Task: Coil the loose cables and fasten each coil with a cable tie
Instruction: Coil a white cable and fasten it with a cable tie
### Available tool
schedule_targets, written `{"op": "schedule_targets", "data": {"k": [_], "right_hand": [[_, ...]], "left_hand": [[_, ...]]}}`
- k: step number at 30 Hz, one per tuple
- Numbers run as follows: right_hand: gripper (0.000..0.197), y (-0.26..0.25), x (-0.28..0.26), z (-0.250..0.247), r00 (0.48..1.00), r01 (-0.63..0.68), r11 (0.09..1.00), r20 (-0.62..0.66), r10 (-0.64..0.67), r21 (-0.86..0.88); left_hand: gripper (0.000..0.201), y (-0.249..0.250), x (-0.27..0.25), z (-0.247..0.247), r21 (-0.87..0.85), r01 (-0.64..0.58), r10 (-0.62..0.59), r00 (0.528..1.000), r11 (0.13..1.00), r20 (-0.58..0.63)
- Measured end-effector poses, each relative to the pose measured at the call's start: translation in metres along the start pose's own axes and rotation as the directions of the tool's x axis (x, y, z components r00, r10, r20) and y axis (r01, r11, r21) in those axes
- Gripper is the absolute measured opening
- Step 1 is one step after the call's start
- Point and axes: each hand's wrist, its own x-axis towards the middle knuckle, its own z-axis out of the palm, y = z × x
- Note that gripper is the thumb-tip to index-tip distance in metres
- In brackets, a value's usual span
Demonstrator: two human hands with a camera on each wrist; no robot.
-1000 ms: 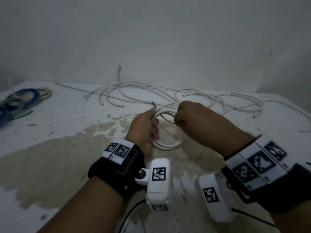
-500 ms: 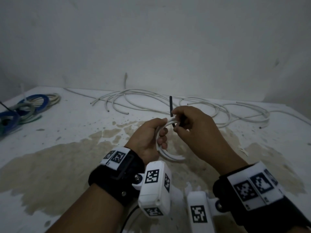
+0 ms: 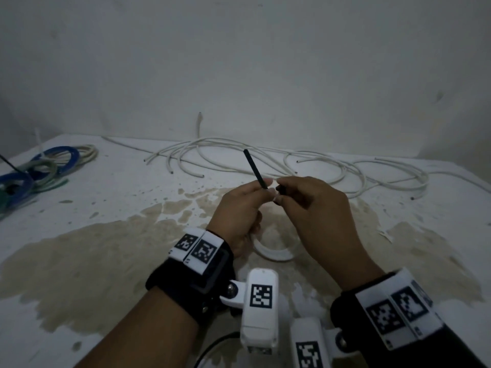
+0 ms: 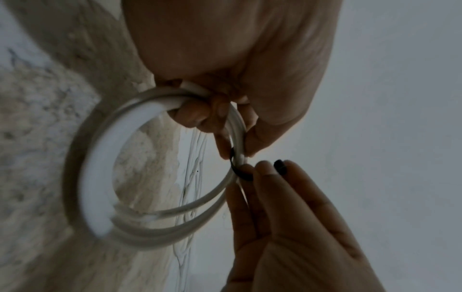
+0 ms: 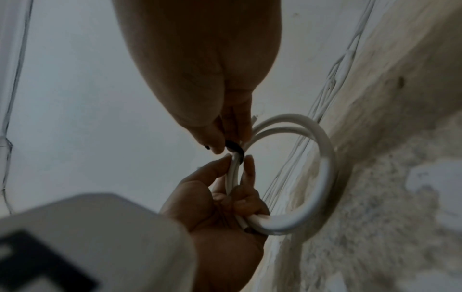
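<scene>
White coil (image 3: 276, 253) in the grip, black cable tie (image 3: 255, 169) poking up from the fingers. Beyond the grip, loose white cables (image 3: 318, 168) on a white surface (image 3: 106, 197) blotched with tan-brown stains. Far out left of the grip, blue and green coils (image 3: 34, 173). Black wristbands (image 3: 191, 280), black-and-white square markers.

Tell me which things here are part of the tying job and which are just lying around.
In use: white coil, held in the left hand; black tie wrapped round it, pinched by the right hand.

Lying about: loose white cables, not yet coiled; blue and green coils at far left; stained table.
</scene>
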Motion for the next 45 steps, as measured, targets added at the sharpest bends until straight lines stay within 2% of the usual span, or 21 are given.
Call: {"op": "schedule_targets", "data": {"k": [4, 9, 14, 19, 26, 33, 41, 45], "right_hand": [[0.027, 0.000, -0.002, 0.000, 0.991, -0.122, 0.984, -0.038, 0.128, 0.127], [0.023, -0.005, -0.003, 0.000, 0.984, -0.168, 0.948, -0.007, 0.176, 0.270], [0.023, -0.006, -0.004, -0.001, 0.982, -0.176, 0.937, -0.018, 0.190, 0.301], [0.023, -0.006, -0.002, -0.005, 0.977, -0.123, 0.968, -0.143, 0.156, 0.219], [0.020, -0.001, -0.002, -0.004, 0.966, -0.032, 0.991, -0.252, 0.064, 0.130], [0.019, 0.001, -0.001, -0.002, 0.956, 0.025, 0.997, -0.293, -0.002, 0.076], [0.020, 0.001, -0.001, -0.003, 0.949, 0.028, 0.998, -0.314, -0.009, 0.056], [0.021, 0.001, -0.001, -0.004, 0.961, 0.002, 0.999, -0.277, 0.010, 0.045]], "left_hand": [[0.042, 0.002, 0.000, 0.002, 0.073, -0.044, 0.044, 0.999, 0.996, 0.001], [0.027, 0.001, 0.000, 0.003, 0.133, -0.085, 0.100, 0.989, 0.987, -0.109], [0.034, 0.004, -0.003, 0.004, 0.220, -0.159, 0.176, 0.983, 0.963, -0.058], [0.020, 0.003, -0.006, 0.009, 0.324, -0.223, 0.251, 0.967, 0.920, -0.048], [0.022, -0.001, -0.010, 0.012, 0.412, -0.266, 0.305, 0.952, 0.872, -0.032], [0.022, 0.001, -0.011, 0.014, 0.449, -0.301, 0.342, 0.940, 0.841, -0.011], [0.022, 0.000, -0.012, 0.015, 0.457, -0.321, 0.360, 0.933, 0.830, 0.003], [0.023, -0.001, -0.011, 0.013, 0.466, -0.318, 0.355, 0.935, 0.826, 0.009]]}}
